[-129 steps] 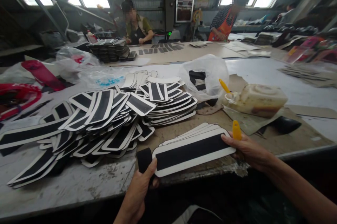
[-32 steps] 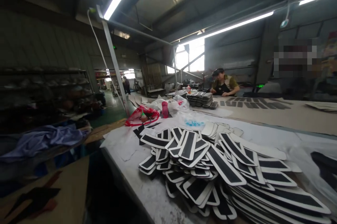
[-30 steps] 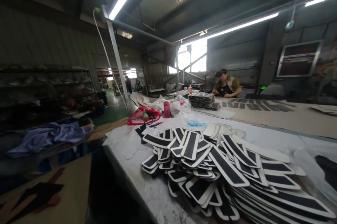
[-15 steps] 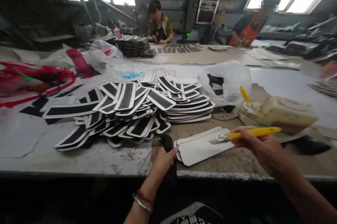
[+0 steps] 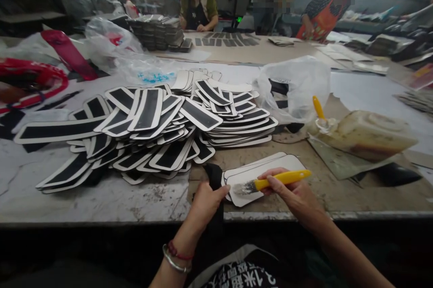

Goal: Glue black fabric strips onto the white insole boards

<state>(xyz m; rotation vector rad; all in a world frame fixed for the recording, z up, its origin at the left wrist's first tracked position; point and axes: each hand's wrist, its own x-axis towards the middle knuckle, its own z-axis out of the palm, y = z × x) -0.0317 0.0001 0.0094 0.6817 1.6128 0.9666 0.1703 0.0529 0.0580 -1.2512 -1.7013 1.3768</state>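
Observation:
My right hand [image 5: 291, 191] is closed round the yellow handle of a paintbrush [image 5: 270, 183], its pale, wet-looking bristles on the left part of a white rounded panel [image 5: 287, 161]. That panel lies on top of one or two others at the table's front edge. My left hand [image 5: 206, 202] is closed on a black fabric strip [image 5: 215, 175], its thumb tip touching the left end of the panel. The strip hangs down over the edge. Close by on the left is a large heap of white panels with black centres [image 5: 149, 112].
A yellowish plastic container [image 5: 375, 134], with another yellow-handled brush [image 5: 318, 107] beside it, stands on the right. Behind the heap lies a clear plastic bag [image 5: 297, 85]. Red items [image 5: 67, 55] are at far left. Two people [image 5: 198, 3] work across the table; a blurred-out figure is behind.
My right hand has swept the paintbrush leftward along the panel, towards my left hand. The left hand keeps its grip on the black strip. The view has tipped down a little.

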